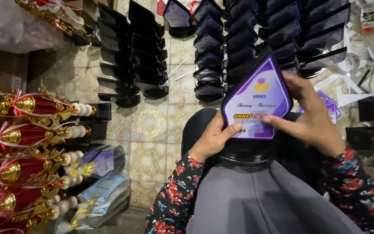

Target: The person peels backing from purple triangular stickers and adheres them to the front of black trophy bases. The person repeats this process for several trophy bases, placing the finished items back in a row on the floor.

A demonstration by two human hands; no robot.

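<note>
A black shield-shaped plaque (pixel 256 99) with a purple and white printed label stands upright on my lap, its round black base (pixel 247 152) resting on my grey skirt. My left hand (pixel 213 139) grips the plaque's lower left edge, thumb pressed on the label. My right hand (pixel 314 117) holds the right edge, with its fingers laid flat across the label's lower part. Both sleeves are dark with red flowers.
Rows of black plaques (pixel 133 56) lie on the tiled floor (pixel 152 125) ahead, some labelled (pixel 208 43). Red and gold trophies (pixel 27 143) lie stacked at left. Spare purple labels (pixel 330 108), paper scraps and a tape roll (pixel 347 63) sit at right.
</note>
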